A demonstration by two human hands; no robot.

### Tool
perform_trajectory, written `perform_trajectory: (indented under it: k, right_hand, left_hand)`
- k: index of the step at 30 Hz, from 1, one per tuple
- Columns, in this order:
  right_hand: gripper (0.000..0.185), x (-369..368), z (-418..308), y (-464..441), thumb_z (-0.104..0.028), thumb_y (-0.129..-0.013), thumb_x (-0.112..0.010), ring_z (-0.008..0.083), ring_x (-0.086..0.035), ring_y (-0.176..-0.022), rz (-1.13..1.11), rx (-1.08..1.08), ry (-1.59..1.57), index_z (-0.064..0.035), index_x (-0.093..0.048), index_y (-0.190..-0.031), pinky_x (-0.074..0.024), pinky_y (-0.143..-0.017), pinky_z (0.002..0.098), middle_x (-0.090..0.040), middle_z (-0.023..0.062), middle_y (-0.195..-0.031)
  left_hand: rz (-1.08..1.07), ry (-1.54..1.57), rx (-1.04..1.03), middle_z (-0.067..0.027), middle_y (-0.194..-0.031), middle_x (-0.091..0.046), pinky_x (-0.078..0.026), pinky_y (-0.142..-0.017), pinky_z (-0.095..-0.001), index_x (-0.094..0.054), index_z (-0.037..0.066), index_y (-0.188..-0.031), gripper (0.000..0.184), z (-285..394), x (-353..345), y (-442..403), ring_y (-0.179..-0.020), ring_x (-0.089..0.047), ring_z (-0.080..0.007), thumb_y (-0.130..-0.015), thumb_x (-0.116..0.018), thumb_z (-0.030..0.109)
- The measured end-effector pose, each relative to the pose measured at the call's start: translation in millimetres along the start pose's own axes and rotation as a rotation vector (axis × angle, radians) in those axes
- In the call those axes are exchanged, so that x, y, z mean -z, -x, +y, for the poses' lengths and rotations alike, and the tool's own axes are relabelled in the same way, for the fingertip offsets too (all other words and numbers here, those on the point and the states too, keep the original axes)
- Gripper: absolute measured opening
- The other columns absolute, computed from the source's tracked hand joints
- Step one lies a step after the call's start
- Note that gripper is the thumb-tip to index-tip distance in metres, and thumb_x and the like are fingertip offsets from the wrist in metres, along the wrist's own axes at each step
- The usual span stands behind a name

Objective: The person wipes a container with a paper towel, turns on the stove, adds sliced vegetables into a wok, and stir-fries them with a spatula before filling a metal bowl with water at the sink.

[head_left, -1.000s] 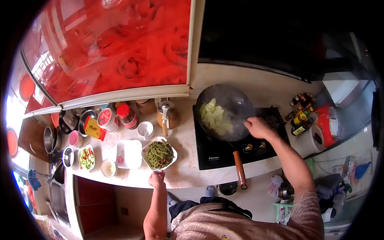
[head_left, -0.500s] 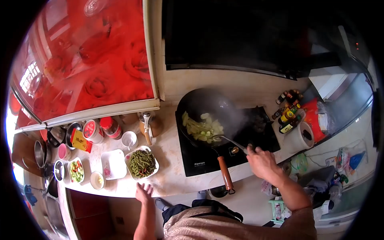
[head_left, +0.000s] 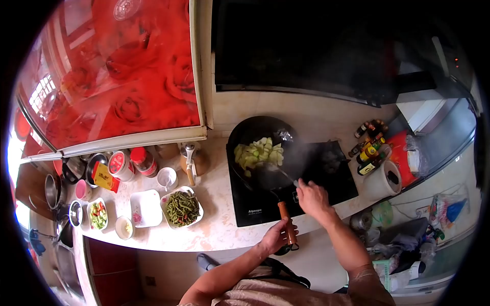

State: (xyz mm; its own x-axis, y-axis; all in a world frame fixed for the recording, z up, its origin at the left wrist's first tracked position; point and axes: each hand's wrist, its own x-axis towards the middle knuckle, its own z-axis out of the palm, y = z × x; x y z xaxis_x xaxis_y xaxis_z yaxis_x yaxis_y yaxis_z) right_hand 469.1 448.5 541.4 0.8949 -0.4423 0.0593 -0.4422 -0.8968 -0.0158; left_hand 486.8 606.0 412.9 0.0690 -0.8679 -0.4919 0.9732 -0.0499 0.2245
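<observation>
A dark wok (head_left: 291, 166) sits on the black cooktop (head_left: 255, 217), with pale green sliced vegetables (head_left: 259, 153) in it and steam rising on its right. My left hand (head_left: 277, 235) is closed around the wok's brown wooden handle (head_left: 283, 209). In my right hand (head_left: 312, 198) is the grey handle of a metal cooking spatula (head_left: 282, 172). The spatula's head lies among the near slices, partly hidden by them.
Left on the counter are a white dish of green beans (head_left: 182, 206), a white tray (head_left: 145, 204), a small bowl (head_left: 124, 227) and a kettle (head_left: 190, 160). Sauce bottles (head_left: 371, 153) and a white canister (head_left: 383, 179) stand right. A dark range hood (head_left: 306, 56) hangs above.
My left hand has moved right from beside the bean dish and taken hold of the wok handle. My right hand and the spatula have shifted left, and the slices now lie farther up the wok.
</observation>
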Motion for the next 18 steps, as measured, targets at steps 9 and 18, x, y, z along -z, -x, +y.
perform_trajectory:
  k: [9,18]
  right_hand:
    - [0.037,-14.9,-16.2,-52.1,-0.025,-0.094,-0.052,0.0397,-0.065,-0.076,0.156,0.058,-0.098,-0.0098,-0.057,-0.127,-0.0529,-0.067,0.0489,-0.062,0.0199,-0.094]
    - [0.045,6.7,29.0,-11.0,-0.014,-0.092,-0.048,0.0379,-0.066,-0.081,-0.122,0.179,0.125,-0.0123,-0.048,-0.137,-0.0516,-0.07,0.0504,-0.058,0.0204,-0.103]
  left_hand:
    - [0.133,-0.051,-0.263,-0.0069,-0.076,-0.059,-0.05,-0.051,-0.0297,-0.055,0.008,-0.108,0.032,-3.2,12.4,22.9,-0.055,-0.058,-0.0167,-0.094,-0.062,0.036]
    - [0.123,-0.105,-0.255,-0.0079,-0.08,-0.06,-0.05,-0.052,-0.0294,-0.052,0.008,-0.116,0.041,-1.7,21.3,28.0,-0.055,-0.058,-0.0164,-0.094,-0.059,0.043]
